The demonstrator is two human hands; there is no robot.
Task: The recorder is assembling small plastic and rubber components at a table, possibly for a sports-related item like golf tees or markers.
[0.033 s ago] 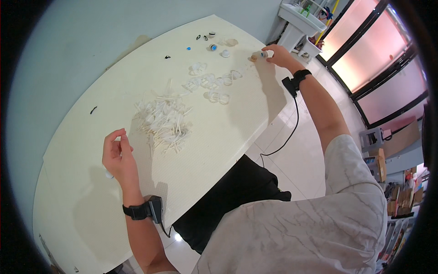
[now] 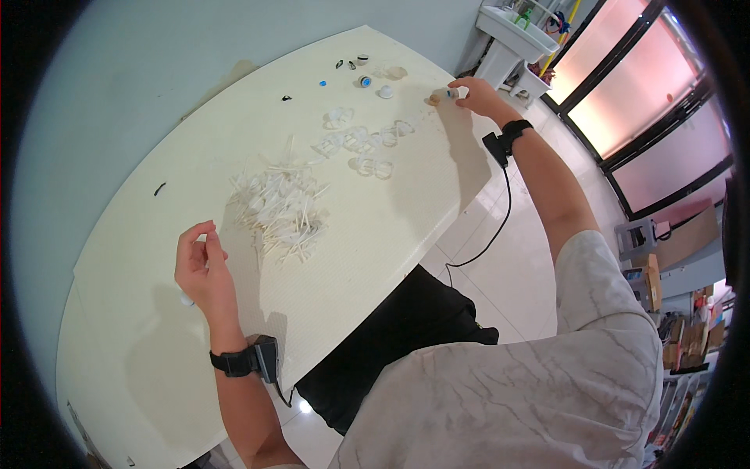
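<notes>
At the far right edge of the table, my right hand [image 2: 480, 97] holds a small clear-and-blue round piece [image 2: 452, 92] between thumb and fingers. A small brownish round patch [image 2: 434, 100] shows beside it. My left hand [image 2: 205, 266] hovers at the left with thumb and fingertips brought together; whatever they pinch, if anything, cannot be made out. Beside that wrist, a small white piece [image 2: 187, 298] is partly hidden. Right of the left hand lies a loose pile of thin white sticks [image 2: 281, 207], like cotton swabs. Several clear plastic pieces [image 2: 355, 139] spread beyond the pile.
Toward the back of the white table [image 2: 351, 250] are a blue-and-white round cap [image 2: 365, 81], a white round piece [image 2: 386, 91] and small black bits [image 2: 287, 98]. A black cable [image 2: 508, 211] hangs from my right wrist strap. A sink [image 2: 516, 33] stands beyond.
</notes>
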